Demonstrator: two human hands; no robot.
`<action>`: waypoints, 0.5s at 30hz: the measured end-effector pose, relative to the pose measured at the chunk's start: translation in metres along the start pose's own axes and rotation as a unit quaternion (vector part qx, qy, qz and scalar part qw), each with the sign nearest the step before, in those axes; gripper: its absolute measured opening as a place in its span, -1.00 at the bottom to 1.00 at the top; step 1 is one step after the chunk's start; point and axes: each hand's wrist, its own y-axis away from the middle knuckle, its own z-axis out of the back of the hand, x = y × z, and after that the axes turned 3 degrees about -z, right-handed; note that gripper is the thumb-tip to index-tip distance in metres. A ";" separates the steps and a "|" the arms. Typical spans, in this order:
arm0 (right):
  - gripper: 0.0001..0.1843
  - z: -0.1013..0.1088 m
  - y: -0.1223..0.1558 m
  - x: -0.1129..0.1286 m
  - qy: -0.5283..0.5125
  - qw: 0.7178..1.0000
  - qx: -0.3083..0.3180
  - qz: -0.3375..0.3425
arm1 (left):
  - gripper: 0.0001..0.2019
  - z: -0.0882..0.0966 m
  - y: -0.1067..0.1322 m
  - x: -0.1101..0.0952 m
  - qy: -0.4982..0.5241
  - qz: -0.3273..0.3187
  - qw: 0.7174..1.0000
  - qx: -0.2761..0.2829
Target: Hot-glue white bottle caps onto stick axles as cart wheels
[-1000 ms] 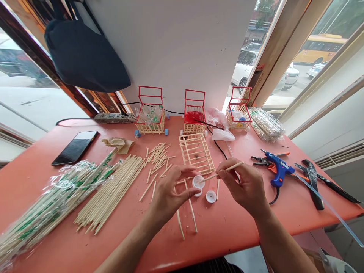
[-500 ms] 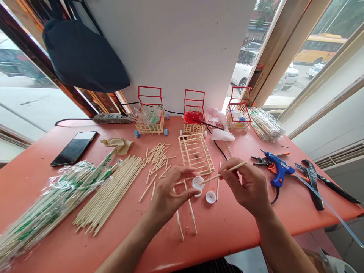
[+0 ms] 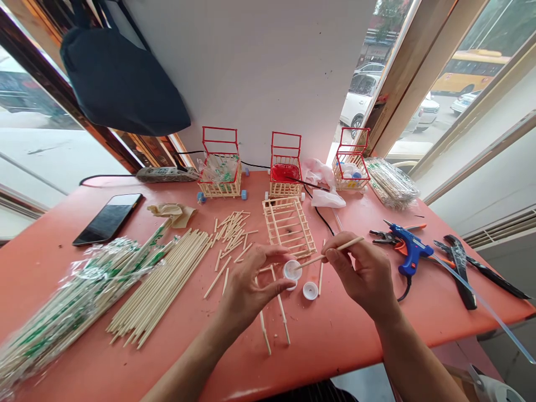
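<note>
Between the thumb and fingers of my left hand [image 3: 251, 279] is a small white bottle cap [image 3: 292, 271], its hollow side tilted toward my right hand. My right hand [image 3: 365, 273] pinches a thin wooden stick [image 3: 343, 246], and the stick's left end reaches into the cap. Another white cap [image 3: 310, 291] lies on the table just right of the held one; part of a further white cap shows below the held one. Under my left hand lies a small stick frame [image 3: 281, 312], partly hidden. A slatted stick basket [image 3: 288, 226] sits just beyond both hands.
Long sticks [image 3: 161, 287] and short cut sticks [image 3: 232, 229] lie left on the red table [image 3: 188, 363]. A blue glue gun [image 3: 412, 248] and pliers [image 3: 460, 273] lie right. Small stick carts [image 3: 220, 184] stand along the wall. A phone [image 3: 109, 219] rests at the far left.
Almost nothing differs. The cap and my left fingers have shifted very slightly; the stick's end stays at the cap.
</note>
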 end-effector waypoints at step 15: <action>-0.83 -0.001 0.000 -0.003 -0.051 0.998 -0.009 -0.045 | -0.59 0.000 0.002 0.001 0.014 0.003 1.000 0.010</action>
